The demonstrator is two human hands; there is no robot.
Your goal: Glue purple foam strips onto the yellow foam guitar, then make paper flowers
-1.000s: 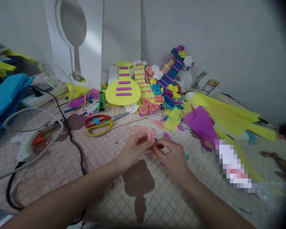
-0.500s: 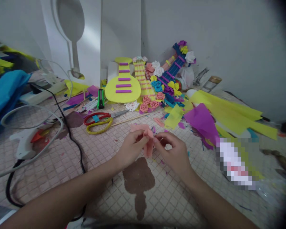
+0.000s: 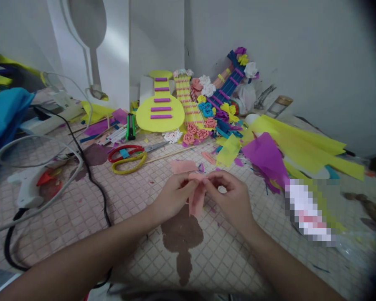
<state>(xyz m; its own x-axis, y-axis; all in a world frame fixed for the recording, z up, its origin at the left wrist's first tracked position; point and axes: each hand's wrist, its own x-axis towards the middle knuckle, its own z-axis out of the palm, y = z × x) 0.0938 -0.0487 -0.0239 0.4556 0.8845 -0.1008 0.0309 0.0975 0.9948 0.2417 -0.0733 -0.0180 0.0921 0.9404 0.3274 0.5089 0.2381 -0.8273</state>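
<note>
Between my two hands hangs a strip of pink crepe paper (image 3: 196, 200), its lower end loose. My left hand (image 3: 175, 194) pinches its top edge between thumb and fingers. From the other side, my right hand (image 3: 228, 194) grips the same edge with thumb and forefinger, close to the left thumb. Another pink paper piece (image 3: 183, 166) lies on the table just beyond my left fingers. Farther back rest scissors (image 3: 130, 159) with one red and one yellow handle, and a thin wooden stick (image 3: 169, 154).
Yellow paper guitar shapes (image 3: 161, 113) and paper roses (image 3: 202, 133) stand at the back. A green cutter (image 3: 130, 126) is beside them. On the left lie a white glue gun (image 3: 26, 188) and a black cable (image 3: 92, 179). Purple paper (image 3: 265, 156) and yellow sheets (image 3: 301, 138) cover the right.
The pink strip has unfolded and hangs lower between my hands. My right fingers have closed in on its top edge, beside my left thumb. The view has shifted slightly.
</note>
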